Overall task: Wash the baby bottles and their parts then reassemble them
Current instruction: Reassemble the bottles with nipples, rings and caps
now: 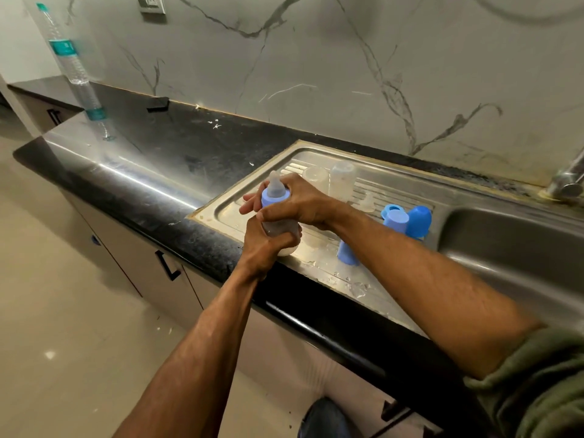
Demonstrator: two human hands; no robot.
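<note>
Left hand (268,245) fingers clenched on bottle (279,227) body over drainboard (395,188) at 9 o'clock of sink basin (505,245), right hand (300,203) fingers gripping blue collar (275,197): hold body still, twist collar square, avoid cross-threading.

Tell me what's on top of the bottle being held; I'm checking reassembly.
A light-blue screw collar with a translucent silicone teat sits on the clear baby bottle. The right hand covers the collar's far side, the left hand the base.

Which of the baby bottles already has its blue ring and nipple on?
The bottle held in both hands; the two clear bottles standing on the drainboard behind are open-topped.
</note>
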